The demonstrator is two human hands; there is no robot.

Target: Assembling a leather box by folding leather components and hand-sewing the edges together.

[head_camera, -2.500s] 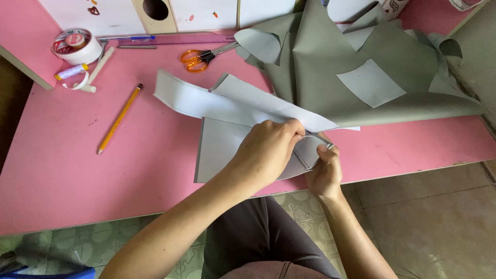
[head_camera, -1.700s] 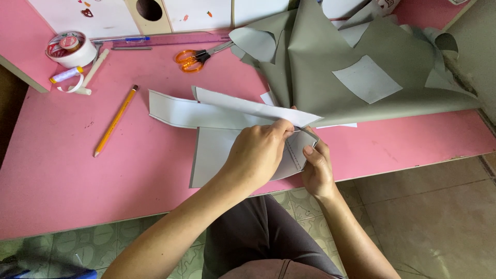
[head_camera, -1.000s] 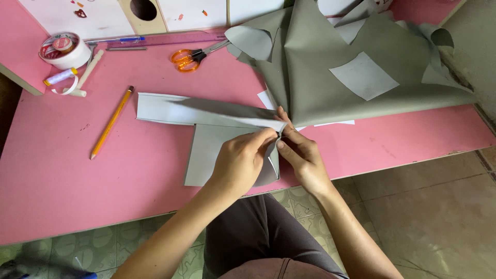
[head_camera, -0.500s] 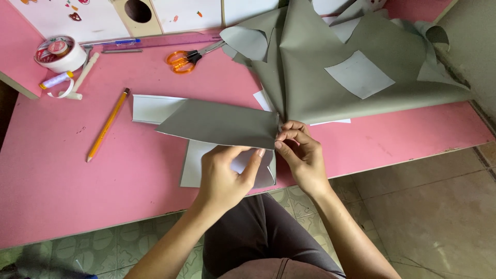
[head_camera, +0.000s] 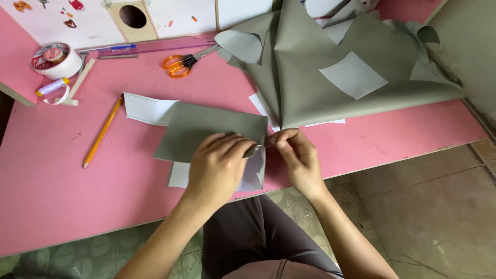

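A cut piece of grey-green sheet material [head_camera: 206, 129], white on its back, lies folded on the pink table [head_camera: 62, 175] near the front edge. My left hand [head_camera: 219, 165] presses flat on its right part, fingers spread over the fold. My right hand [head_camera: 297, 155] pinches the sheet's right edge between thumb and fingertips, just beside the left fingertips. A white strip [head_camera: 147, 107] of the sheet's back sticks out to the upper left.
A large crumpled grey-green sheet [head_camera: 330, 62] with cut-out holes covers the table's far right. Orange-handled scissors [head_camera: 181, 63], a yellow pencil [head_camera: 103, 132], tape rolls [head_camera: 54, 59], a pen and a white board with a round hole [head_camera: 133, 16] lie at the back left.
The grey flap has been folded over to lie flat, grey side up, covering the white pieces. My left hand moved down onto it and my right hand shifted to its right edge.
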